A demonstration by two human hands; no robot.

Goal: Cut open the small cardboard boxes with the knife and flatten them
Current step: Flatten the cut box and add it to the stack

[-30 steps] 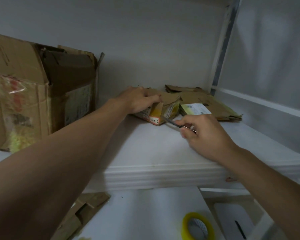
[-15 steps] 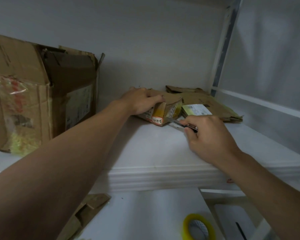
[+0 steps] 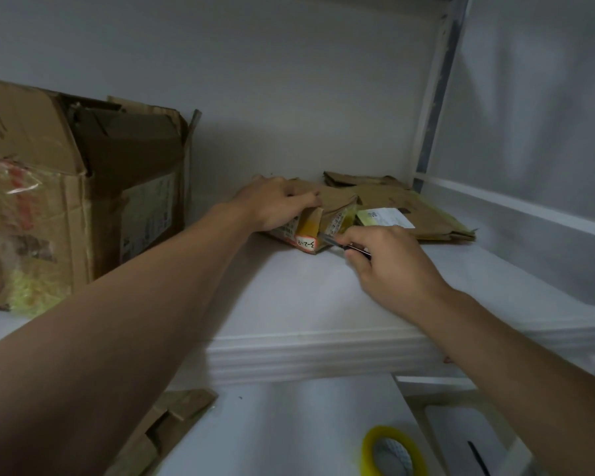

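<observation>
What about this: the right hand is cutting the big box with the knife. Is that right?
Not quite. The head view shows the right hand putting the knife to the small box, which the left hand holds down on the shelf. The big box stands apart to the left, untouched.

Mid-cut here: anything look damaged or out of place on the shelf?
The large cardboard box at the left of the shelf looks battered: top flaps torn and crumpled, clear tape peeling off its front. The small box under the left hand is dented, but the right hand holds the knife to it, as the job expects.
</observation>
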